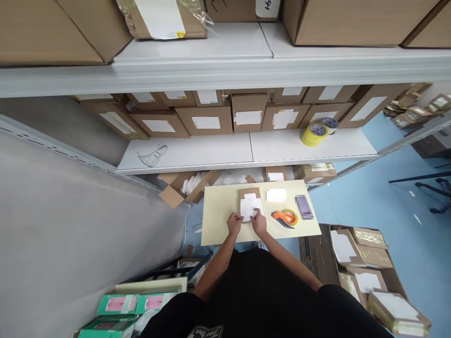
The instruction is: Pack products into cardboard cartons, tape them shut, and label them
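A small cardboard box (245, 192) lies flat on the pale yellow table (220, 202). White paper labels (251, 206) cover most of its upper face. At the label's lower left corner, my left hand (235, 223) is closed, with its fingertips pinching the edge. My right hand (259, 222) is closed too, its thumb and fingers on the label's lower right part. Both hands sit close together at the near side of the box. A stack of white labels (276, 195) lies to the right, and nearer is an orange tape dispenser (282, 216) with yellow tape.
A blurred purple item (304, 207) lies at the table's right. Behind stands a shelf (211, 152) with labelled boxes, glasses (154, 156) and yellow tape rolls (313, 134). A large carton (319, 253) of parcels is at right, an open box (190, 183) behind left, green boxes (117, 304) lower left.
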### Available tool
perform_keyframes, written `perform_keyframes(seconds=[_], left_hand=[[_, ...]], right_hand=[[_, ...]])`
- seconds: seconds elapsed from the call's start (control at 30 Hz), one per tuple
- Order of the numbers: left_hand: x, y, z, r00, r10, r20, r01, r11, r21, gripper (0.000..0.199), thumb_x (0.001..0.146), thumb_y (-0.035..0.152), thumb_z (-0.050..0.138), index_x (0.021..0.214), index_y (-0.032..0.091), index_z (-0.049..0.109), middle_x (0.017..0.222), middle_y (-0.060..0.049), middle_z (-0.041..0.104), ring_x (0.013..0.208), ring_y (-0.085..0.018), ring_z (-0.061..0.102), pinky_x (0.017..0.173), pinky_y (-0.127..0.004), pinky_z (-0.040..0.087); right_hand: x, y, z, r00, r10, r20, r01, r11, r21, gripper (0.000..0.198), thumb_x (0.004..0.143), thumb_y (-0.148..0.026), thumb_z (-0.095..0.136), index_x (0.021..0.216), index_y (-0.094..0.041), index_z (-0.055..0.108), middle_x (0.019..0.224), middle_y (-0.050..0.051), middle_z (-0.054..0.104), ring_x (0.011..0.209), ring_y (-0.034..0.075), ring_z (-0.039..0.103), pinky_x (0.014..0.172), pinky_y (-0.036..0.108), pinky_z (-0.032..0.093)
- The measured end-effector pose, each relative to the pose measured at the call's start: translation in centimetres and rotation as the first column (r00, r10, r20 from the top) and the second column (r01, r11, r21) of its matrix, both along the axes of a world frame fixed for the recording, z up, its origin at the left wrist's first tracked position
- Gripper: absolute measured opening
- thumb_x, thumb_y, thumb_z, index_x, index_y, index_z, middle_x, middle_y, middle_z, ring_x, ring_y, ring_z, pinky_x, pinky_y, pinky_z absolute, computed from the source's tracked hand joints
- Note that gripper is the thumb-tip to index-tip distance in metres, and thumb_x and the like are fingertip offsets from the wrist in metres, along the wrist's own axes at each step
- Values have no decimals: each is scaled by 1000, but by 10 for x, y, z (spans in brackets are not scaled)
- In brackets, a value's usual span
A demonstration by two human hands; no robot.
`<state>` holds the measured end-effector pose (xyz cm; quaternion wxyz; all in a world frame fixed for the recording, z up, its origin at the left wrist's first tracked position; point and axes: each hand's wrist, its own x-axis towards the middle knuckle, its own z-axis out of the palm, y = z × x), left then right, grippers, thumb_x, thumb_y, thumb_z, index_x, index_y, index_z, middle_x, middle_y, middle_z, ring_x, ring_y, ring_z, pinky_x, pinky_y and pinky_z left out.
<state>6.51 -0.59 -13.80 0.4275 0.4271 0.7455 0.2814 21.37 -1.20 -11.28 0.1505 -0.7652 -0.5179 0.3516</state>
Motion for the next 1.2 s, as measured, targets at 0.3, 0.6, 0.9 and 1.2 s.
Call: perform_keyframes(seconds=[0.3,0.6,0.9,1.2], left_hand=[[19,-3,-12,992,52,-119,-56,998,-31,23,75,27,71,65,23,51,67,4,61,69,-16,62,70,-25,45],[23,1,-9,979,24,-201,-49,991,-122,21,76,23,75,68,21,55,74,2,68,76,-16,66,73,-25,45],[18,9,2,913,-201,-355,116,962,-247,17,81,33,76,77,23,64,87,-8,75,92,-28,71,79,-34,47],[1,23,7,787,-461,-410,470,878,-84,32,98,39,56,121,22,69,133,-16,67,123,-30,61,102,-39,47]], right_hand=[[19,9,-23,985,171,22,-168,981,-91,22,99,-21,53,120,-24,50,90,3,74,89,22,70,72,26,37],[19,12,-20,972,230,55,-218,961,-168,19,99,-19,49,118,-23,49,97,8,73,92,23,70,72,28,37],[16,12,-22,962,228,148,-196,959,-205,17,100,-26,53,116,-20,53,100,15,74,92,26,72,74,30,42],[5,-16,-22,921,310,236,-285,949,-135,41,105,-27,45,145,-24,51,106,14,77,96,26,73,81,31,46]])
